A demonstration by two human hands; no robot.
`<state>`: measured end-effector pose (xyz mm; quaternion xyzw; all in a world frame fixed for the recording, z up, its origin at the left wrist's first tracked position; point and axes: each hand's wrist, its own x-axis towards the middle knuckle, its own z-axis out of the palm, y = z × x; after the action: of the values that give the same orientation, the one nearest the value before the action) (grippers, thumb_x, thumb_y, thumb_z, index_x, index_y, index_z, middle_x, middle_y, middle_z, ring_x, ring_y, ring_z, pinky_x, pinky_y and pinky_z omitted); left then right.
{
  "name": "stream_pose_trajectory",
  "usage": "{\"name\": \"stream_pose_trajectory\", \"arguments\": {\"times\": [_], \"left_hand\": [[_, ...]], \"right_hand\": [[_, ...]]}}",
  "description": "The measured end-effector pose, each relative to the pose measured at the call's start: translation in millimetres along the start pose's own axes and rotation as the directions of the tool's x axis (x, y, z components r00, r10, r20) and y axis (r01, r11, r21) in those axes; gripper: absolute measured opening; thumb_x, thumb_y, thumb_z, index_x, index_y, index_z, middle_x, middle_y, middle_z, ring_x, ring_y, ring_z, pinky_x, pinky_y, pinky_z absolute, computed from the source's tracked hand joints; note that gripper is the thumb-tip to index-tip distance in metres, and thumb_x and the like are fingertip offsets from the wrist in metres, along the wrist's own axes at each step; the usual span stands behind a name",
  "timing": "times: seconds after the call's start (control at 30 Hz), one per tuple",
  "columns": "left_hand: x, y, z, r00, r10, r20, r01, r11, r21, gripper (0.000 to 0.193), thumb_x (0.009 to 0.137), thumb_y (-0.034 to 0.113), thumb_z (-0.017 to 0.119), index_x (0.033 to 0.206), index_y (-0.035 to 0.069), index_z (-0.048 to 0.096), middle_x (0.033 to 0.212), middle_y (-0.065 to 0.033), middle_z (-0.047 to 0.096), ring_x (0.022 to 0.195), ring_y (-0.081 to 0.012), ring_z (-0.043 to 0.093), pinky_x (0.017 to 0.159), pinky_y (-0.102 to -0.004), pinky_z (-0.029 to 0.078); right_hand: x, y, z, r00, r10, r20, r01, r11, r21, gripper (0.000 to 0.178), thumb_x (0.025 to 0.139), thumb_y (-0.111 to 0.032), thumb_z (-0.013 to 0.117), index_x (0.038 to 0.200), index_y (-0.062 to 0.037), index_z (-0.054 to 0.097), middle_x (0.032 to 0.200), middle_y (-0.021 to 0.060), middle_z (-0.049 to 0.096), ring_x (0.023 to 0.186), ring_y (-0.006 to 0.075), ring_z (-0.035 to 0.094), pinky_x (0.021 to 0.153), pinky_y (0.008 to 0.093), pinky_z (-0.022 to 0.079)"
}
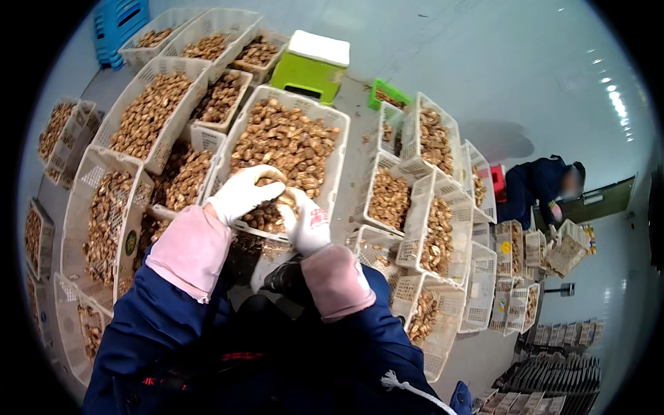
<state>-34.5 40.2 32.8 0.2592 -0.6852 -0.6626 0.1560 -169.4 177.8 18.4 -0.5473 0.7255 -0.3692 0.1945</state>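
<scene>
In front of me stands a white plastic crate (339, 152) heaped with brown mushrooms (287, 142), which look like shiitake. Both my hands, in white gloves with pink cuffs above them, are over its near edge. My left hand (245, 196) curls its fingers and thumb round toward each other; what they pinch, if anything, is hidden. Close beside it, my right hand (308, 225) has its fingers bent round a pale brown mushroom (285, 202), partly covered by the gloves. The two hands nearly meet there.
Stacked crates of mushrooms stand on my left (149, 117) and right (437, 232). Beyond the front crate is a green stool with a white top (315, 52); a blue plastic stool (121, 31) is at far left. A person in dark clothing (536, 181) bends over crates at right.
</scene>
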Motion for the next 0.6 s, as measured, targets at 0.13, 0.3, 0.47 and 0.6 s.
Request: {"name": "stream_pose_trajectory", "arguments": {"times": [0.13,0.3,0.47,0.6], "left_hand": [[1.8,7.4,3.5,0.99,0.01,-0.141,0.004,0.995,0.101,0.032,0.095,0.024,0.061,0.119,0.003,0.062,0.104,-0.0027,0.067,0.089,-0.0099,0.061,0.081,-0.025,0.05],[-6.4,-10.7,1.0,0.965,-0.155,-0.212,-0.051,0.682,-0.73,0.039,0.095,0.027,0.065,0.125,0.003,0.055,0.11,-0.0061,0.064,0.083,-0.0155,0.064,0.065,-0.0247,0.054],[-7.7,-38.1,0.1,0.982,-0.182,-0.042,0.095,0.679,-0.728,0.033,0.098,0.02,0.059,0.127,0.004,0.055,0.111,-0.0081,0.065,0.086,-0.0169,0.065,0.071,-0.0252,0.055],[-11.1,-22.9,4.6,1.0,0.0,-0.026,-0.009,0.935,-0.354,0.045,0.096,0.023,0.06,0.13,-0.004,0.053,0.116,-0.0141,0.064,0.102,-0.0184,0.061,0.085,-0.0291,0.052]], "right_hand": [[-2.9,1.7,-7.8,0.997,0.075,-0.026,-0.073,0.994,0.086,0.056,0.092,-0.011,0.062,0.142,0.003,0.04,0.125,0.0232,0.06,0.113,0.0286,0.061,0.093,0.0347,0.05],[-18.1,37.9,17.8,0.967,0.253,-0.013,-0.238,0.925,0.297,0.058,0.097,-0.016,0.058,0.148,-0.0025,0.034,0.125,0.0144,0.062,0.103,0.0167,0.06,0.084,0.0289,0.051],[-17.6,-7.2,11.1,0.977,0.209,-0.034,-0.158,0.825,0.542,0.06,0.093,-0.022,0.065,0.146,-0.0072,0.041,0.122,0.0165,0.062,0.099,0.0212,0.062,0.088,0.0325,0.051],[-11.1,-18.4,4.6,0.954,0.299,-0.02,-0.29,0.936,0.199,0.056,0.092,-0.021,0.065,0.141,-0.0028,0.047,0.13,0.0213,0.058,0.116,0.0265,0.059,0.096,0.034,0.048]]}}
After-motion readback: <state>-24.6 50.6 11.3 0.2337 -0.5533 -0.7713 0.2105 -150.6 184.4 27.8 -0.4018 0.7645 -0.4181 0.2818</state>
